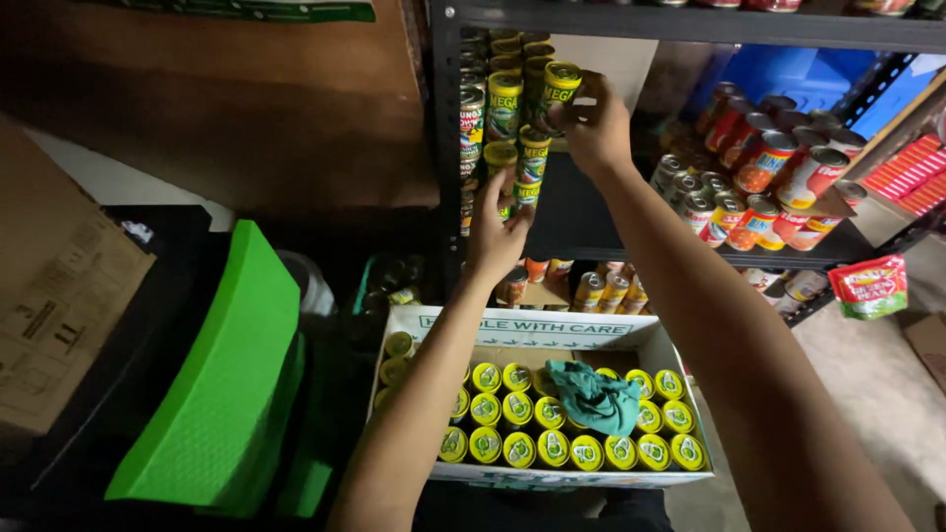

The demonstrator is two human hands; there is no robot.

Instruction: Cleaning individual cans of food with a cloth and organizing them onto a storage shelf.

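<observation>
- Dim storeroom, dark metal shelf rack [440, 148] ahead, open carton [537, 330] of cans on the floor below it.
- My right hand [594, 126] is raised at the shelf, grip clenched round a yellow-green can [560, 87], fingers on its side wall and lower end.
- That can sits tilted: long axis roughly upright but leaning, top end up and slightly left toward the stack, label facing me.
- It is at the top right edge of the can stack [505, 118], touching or just beside the uppermost cans; can't tell which.
- My left hand [496, 229] is lower, fingertips on a can at the foot of the same stack [527, 169]; grip looks like a light pinch or steadying touch, can't tell if it truly holds anything.
- Key relation: the held can lies above and right of the left hand, and the stack stands between the two hands. Right hand is the nearer one to the stack's top, left to its base.
- Stack cans stand upright, axes vertical, labels out.
- Carton below: cans upright, yellow lids up, in rows; a teal rag [594, 394] lies across them right of centre.
- Red-label cans [764, 177] lie piled on the shelf to the right, well apart from both hands.
- Green foam pad [222, 384] leans at left.
</observation>
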